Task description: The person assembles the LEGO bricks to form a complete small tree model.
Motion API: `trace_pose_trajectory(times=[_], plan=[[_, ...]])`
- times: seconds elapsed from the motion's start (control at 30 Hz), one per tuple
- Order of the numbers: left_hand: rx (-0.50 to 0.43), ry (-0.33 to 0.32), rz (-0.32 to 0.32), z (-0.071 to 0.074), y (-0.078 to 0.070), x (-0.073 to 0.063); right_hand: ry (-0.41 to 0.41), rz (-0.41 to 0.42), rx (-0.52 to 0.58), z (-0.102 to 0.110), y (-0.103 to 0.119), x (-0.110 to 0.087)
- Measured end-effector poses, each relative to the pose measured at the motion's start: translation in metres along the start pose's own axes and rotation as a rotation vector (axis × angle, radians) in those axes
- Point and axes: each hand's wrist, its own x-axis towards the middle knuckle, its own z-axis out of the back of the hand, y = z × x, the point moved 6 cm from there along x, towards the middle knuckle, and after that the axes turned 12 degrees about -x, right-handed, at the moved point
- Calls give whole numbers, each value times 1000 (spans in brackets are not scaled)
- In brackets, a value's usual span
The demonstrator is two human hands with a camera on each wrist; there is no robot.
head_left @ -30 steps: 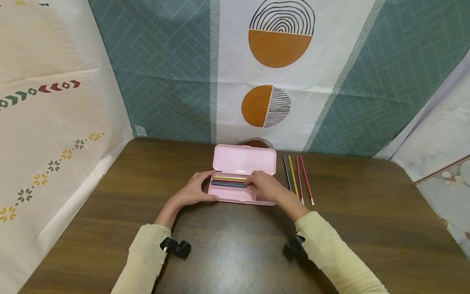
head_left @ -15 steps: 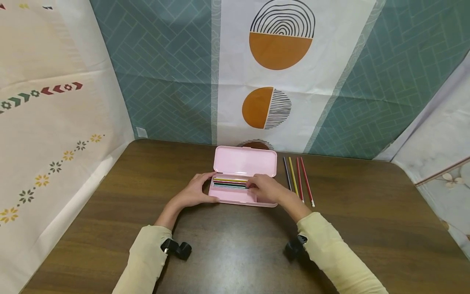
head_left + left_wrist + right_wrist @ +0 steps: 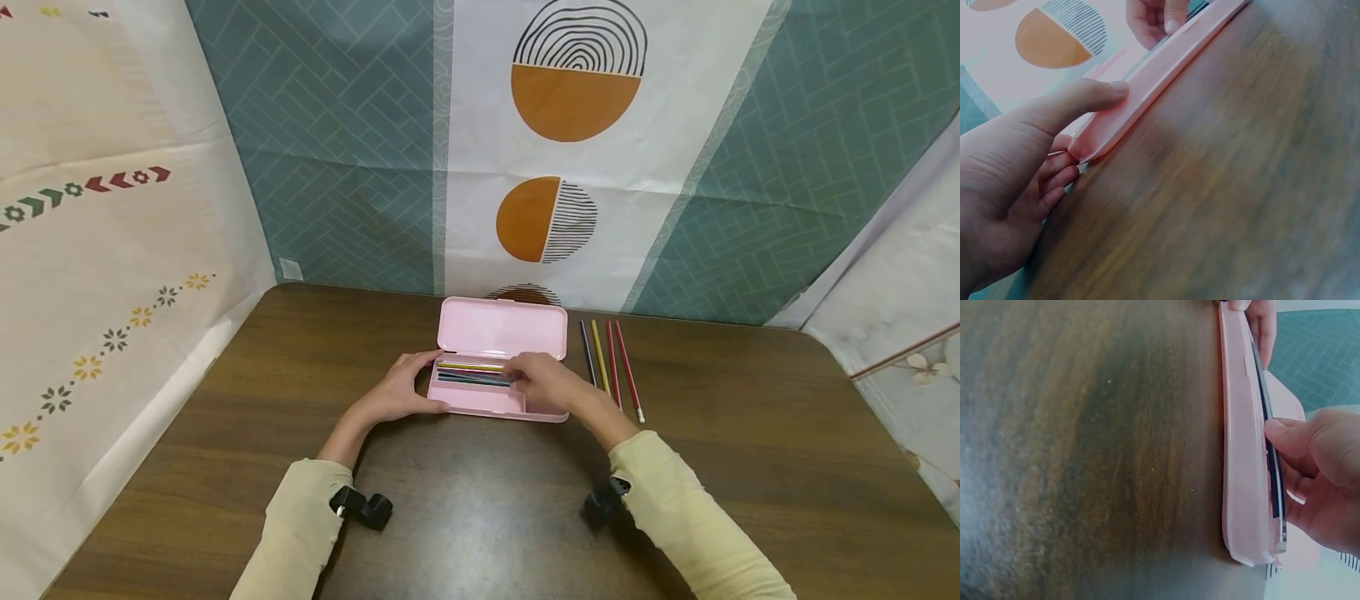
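Observation:
A pink pencil case [image 3: 476,400] lies on the table with its lid [image 3: 501,327] raised at the back. At its left end my left hand [image 3: 393,390] holds the case, the thumb [image 3: 1110,94] on the front side and the other fingers round the end. My right hand [image 3: 546,382] reaches over the right half and pinches a dark pencil [image 3: 1277,494] with a metal band and an eraser end. Several pencils, among them a yellow pencil [image 3: 471,366], lie lengthwise inside the case. The right hand hides their right ends in the head view.
Right of the case, a dark pencil [image 3: 588,352], a yellow pencil [image 3: 600,354] and two red pencils [image 3: 630,371] lie side by side on the brown wooden table [image 3: 465,508]. A patterned cloth [image 3: 345,167] hangs behind the table's back edge.
The dark pencil in the case has shifted slightly and now lies at a small slant under my right hand. Both hands stay almost in place.

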Motion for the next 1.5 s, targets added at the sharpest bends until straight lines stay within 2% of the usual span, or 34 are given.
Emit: trace_pose_trajectory(times=[0.3,0.83,1.07,1.3,1.5], plan=[[4,-3,3,1,-3,2,-102,-55,42,19,-9,-8],[3,-2,2,1,-2,3,-260,-245,100,58,-37,-36],[12,-7,-1,1,-1,2,-284,-345,109,73,-54,-52],[5,-8,3,0,0,2,-309,-404,110,82,-74,-70],[3,-3,3,0,-1,1,-273,-443,95,83,-97,-86]])
